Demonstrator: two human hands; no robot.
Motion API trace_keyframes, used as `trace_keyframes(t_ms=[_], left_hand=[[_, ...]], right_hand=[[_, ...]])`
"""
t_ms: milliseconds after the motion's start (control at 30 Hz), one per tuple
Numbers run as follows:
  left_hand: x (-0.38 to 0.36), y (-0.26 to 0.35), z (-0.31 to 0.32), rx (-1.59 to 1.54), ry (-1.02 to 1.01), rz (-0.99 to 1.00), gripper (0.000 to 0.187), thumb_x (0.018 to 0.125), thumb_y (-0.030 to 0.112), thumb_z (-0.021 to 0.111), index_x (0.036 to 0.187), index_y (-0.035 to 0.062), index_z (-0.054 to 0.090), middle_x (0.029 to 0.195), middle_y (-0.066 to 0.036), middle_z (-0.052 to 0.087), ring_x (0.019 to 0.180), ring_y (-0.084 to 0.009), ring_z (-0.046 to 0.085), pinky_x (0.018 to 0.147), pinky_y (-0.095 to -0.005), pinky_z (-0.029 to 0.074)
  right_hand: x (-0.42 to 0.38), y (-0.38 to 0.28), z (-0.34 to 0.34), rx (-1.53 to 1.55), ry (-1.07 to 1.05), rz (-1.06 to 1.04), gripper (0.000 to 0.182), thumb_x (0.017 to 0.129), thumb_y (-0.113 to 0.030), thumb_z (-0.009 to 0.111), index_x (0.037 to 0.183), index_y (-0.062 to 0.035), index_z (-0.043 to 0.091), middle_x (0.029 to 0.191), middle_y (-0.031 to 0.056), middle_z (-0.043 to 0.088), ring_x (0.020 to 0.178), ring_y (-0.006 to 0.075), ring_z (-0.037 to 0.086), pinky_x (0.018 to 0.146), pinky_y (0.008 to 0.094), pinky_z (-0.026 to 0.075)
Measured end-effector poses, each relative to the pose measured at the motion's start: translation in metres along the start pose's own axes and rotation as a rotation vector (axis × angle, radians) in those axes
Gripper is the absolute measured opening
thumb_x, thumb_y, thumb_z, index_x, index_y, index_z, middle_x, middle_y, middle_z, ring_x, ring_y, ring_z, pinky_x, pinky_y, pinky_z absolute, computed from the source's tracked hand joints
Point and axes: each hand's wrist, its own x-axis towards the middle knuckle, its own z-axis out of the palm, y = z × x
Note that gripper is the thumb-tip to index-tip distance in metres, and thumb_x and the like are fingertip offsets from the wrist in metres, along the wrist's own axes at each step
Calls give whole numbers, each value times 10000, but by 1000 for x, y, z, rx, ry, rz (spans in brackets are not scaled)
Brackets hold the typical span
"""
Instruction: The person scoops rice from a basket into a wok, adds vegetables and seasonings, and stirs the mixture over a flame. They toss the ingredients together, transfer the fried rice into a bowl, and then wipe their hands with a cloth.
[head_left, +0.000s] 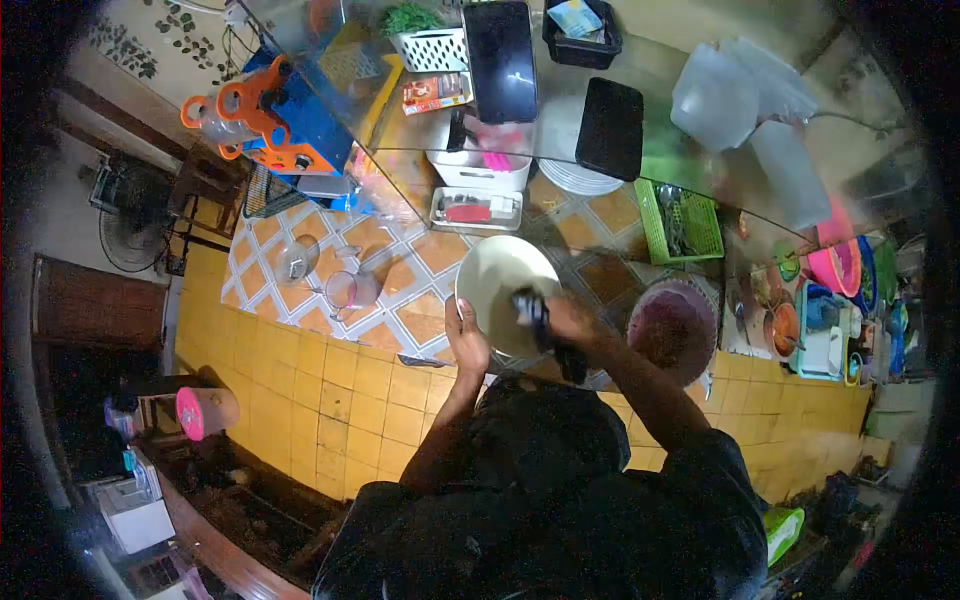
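A large cream-white bowl (492, 275) is at the near edge of the tiled counter, its inside facing up at me. My left hand (468, 338) grips its left rim, thumb on the near side. Inside the bowl, at its right, my right hand (572, 326) is closed on a dark cloth (568, 360) with a light patch; part of the cloth hangs below the hand. A pink tub (680, 310) with reddish-brown contents stands just right of my right forearm. The fingers under the bowl are hidden.
A glass pitcher (350, 290) and a clear lid (296, 258) stand left on the counter (400, 310). Behind are a white container (480, 208), stacked plates (580, 178) and a green cutlery basket (690, 225). A glass shelf (640, 110) with trays overhangs the back.
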Motion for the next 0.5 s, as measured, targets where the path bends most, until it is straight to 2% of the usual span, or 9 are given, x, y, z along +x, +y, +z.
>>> trace_keyframes(t_ms=[33, 67, 167, 267, 300, 367, 400, 433, 500], left_hand=[[2, -2, 0, 4, 8, 4, 430, 949, 363, 348, 1030, -34, 492, 912, -129, 548, 851, -200, 487, 792, -339, 394], [4, -5, 0, -49, 4, -38, 424, 949, 361, 348, 1028, -30, 491, 906, -127, 546, 847, -197, 487, 790, -337, 398], [-1, -13, -1, -169, 26, -225, 410, 950, 351, 348, 1078, -16, 479, 991, -157, 536, 921, -218, 488, 839, -353, 392], [-7, -71, -9, 251, 178, -119, 534, 952, 339, 330, 1300, -64, 286, 1296, -241, 371, 1185, -273, 361, 984, -340, 293], [-5, -28, -5, -70, 263, -330, 563, 953, 348, 318, 1303, -89, 261, 1290, -239, 380, 1187, -269, 355, 993, -332, 283], [-9, -57, -28, -156, 333, -240, 538, 954, 349, 321, 1280, -78, 296, 1265, -214, 406, 1160, -261, 378, 977, -338, 301], [-16, -10, -29, -79, 274, -250, 528, 952, 349, 335, 1273, -68, 298, 1259, -190, 408, 1150, -247, 385, 960, -333, 324], [-27, -21, -38, -76, 320, -270, 528, 952, 349, 335, 1273, -68, 298, 1259, -190, 408, 1150, -247, 385, 960, -333, 324], [-47, -50, -53, -265, 402, -236, 482, 942, 368, 338, 1270, 14, 324, 1163, -154, 459, 1022, -213, 485, 839, -345, 434]], right_hand=[[-9, 0, -7, 61, -214, -170, 288, 818, -278, 483, 967, -46, 568, 872, 186, 581, 903, 320, 568, 777, 393, 441], [-8, 9, 0, 57, -220, -181, 288, 818, -278, 483, 967, -46, 568, 872, 186, 581, 903, 320, 568, 777, 393, 441], [-1, 43, 11, 373, -147, -591, 240, 799, -243, 503, 842, -22, 588, 782, 188, 582, 857, 304, 570, 738, 368, 433], [-3, 75, -27, -68, -340, -690, 145, 712, -117, 545, 821, -33, 590, 799, 164, 577, 805, 276, 555, 755, 364, 431], [-1, 79, -44, -224, -396, -726, 141, 683, -75, 558, 814, -37, 591, 804, 156, 575, 787, 267, 550, 761, 362, 430], [-18, 72, -98, 8, 8, -627, 190, 623, 24, 532, 797, -30, 586, 848, 137, 578, 855, 241, 552, 780, 358, 424], [-4, 84, -106, 92, 237, -626, 227, 613, 42, 527, 818, -28, 594, 875, 134, 583, 885, 240, 549, 797, 352, 418], [14, 102, -118, 183, 463, -613, 264, 604, 61, 522, 840, -26, 602, 901, 130, 589, 914, 239, 547, 815, 346, 412], [50, 129, -143, 429, 689, -297, 236, 713, -64, 554, 931, 19, 592, 962, 138, 591, 892, 235, 559, 815, 341, 415]])
